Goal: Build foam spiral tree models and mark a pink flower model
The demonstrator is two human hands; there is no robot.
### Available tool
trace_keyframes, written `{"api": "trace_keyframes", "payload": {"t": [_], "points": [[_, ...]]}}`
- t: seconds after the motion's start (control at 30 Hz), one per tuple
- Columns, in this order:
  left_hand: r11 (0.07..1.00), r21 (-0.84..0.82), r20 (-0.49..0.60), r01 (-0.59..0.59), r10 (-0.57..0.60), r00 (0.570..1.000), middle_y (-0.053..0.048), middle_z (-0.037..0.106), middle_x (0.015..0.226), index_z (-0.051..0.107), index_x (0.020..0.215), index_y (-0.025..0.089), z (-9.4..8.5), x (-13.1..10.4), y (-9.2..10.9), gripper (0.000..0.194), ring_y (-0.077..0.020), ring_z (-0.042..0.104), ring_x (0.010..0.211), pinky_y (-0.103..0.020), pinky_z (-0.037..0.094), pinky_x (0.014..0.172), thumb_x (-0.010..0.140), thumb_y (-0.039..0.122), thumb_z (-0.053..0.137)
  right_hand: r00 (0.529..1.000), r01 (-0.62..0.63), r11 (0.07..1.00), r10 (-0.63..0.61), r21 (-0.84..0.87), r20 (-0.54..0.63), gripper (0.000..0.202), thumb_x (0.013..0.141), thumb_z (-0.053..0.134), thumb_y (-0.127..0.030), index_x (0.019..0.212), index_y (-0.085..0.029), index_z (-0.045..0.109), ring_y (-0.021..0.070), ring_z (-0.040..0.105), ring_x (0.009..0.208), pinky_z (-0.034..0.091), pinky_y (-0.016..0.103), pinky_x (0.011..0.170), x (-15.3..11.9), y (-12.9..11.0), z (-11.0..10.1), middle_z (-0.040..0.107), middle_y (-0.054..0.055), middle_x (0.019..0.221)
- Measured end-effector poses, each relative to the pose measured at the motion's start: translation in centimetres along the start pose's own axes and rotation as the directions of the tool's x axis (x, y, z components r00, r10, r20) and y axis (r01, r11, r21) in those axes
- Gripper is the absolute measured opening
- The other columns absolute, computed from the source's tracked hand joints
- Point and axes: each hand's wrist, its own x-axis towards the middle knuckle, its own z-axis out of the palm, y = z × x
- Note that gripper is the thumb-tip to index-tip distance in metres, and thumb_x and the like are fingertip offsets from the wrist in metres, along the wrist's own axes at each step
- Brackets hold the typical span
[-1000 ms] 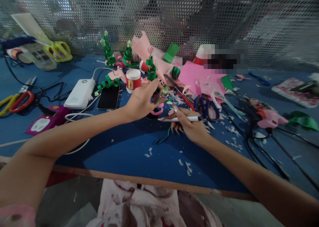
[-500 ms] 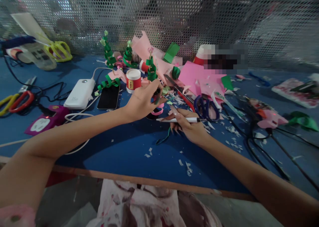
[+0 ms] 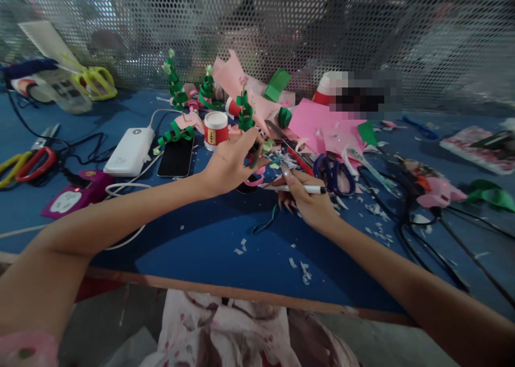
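My right hand (image 3: 309, 205) is closed around a white marker (image 3: 314, 189), which lies nearly level with its dark end to the right. Its other end points at a curled pink paper strip (image 3: 255, 181) just under my left hand. My left hand (image 3: 230, 162) is bent into a pinch, and whatever its fingertips hold is hidden. Behind that hand stands a green spiral paper tree (image 3: 245, 115), and to its left a red-and-white glue tub (image 3: 216, 131). A teal cord loop (image 3: 265, 222) lies below my right hand.
Blue-handled scissors (image 3: 333, 175) lie among paper scraps to the right of my hands. Pink paper sheets (image 3: 309, 121) are piled behind. On the left are a phone (image 3: 175, 158), a white power bank (image 3: 129, 151) and red-and-yellow scissors (image 3: 35, 163). Cables (image 3: 406, 233) run along the right.
My right hand and the marker have shifted slightly to the right, away from my left hand. The left hand looks almost unmoved.
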Motion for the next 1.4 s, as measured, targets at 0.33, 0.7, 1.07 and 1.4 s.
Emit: {"api": "trace_keyframes", "payload": {"t": [0.33,0.7,1.07,1.4], "points": [[0.998,-0.057,0.008,0.041,-0.04,0.999,0.002,0.054,0.062,0.043,0.075,0.018,0.0,0.1,0.1,0.021,-0.0081,0.054,0.056,-0.02,0.041,0.051,0.08,0.031,0.059,0.999,-0.023,0.999,0.022,0.048,0.029,0.049,0.075,0.049,-0.063,0.065,-0.018,0.065,0.0082,0.043,0.036,0.031,0.022,0.034,-0.1,-0.2,0.0,0.053,0.0,0.045],[0.908,-0.262,0.084,0.326,-0.315,0.945,0.004,0.044,0.06,0.037,0.07,0.02,-0.9,1.1,0.6,0.031,-0.0119,0.058,0.063,-0.024,0.042,0.055,0.072,0.025,0.067,0.972,-0.016,0.957,0.084,0.291,-0.221,0.043,0.072,0.056,-0.059,0.059,-0.018,0.06,0.0063,0.038,0.026,0.023,0.02,0.026,0.7,0.7,-0.1,0.05,-0.003,0.037],[0.839,-0.345,0.096,0.421,-0.415,0.905,0.002,0.046,0.071,0.036,0.075,0.021,-1.2,1.5,0.2,0.04,-0.015,0.059,0.074,-0.026,0.048,0.057,0.063,0.019,0.074,0.965,-0.009,0.95,0.09,0.311,-0.245,0.04,0.075,0.054,-0.056,0.059,-0.02,0.06,0.0065,0.036,0.024,0.021,0.021,0.024,0.8,0.6,-0.3,0.051,-0.003,0.037],[0.712,-0.521,0.225,0.47,-0.417,0.881,0.001,0.049,0.071,0.03,0.068,0.02,-1.3,2.2,-0.7,0.045,-0.0218,0.061,0.092,-0.032,0.052,0.07,0.061,0.019,0.074,0.97,0.041,0.927,0.053,0.373,-0.239,0.039,0.075,0.055,-0.053,0.056,-0.019,0.059,0.0076,0.037,0.023,0.023,0.021,0.024,1.1,1.0,-0.5,0.05,-0.003,0.034]]}}
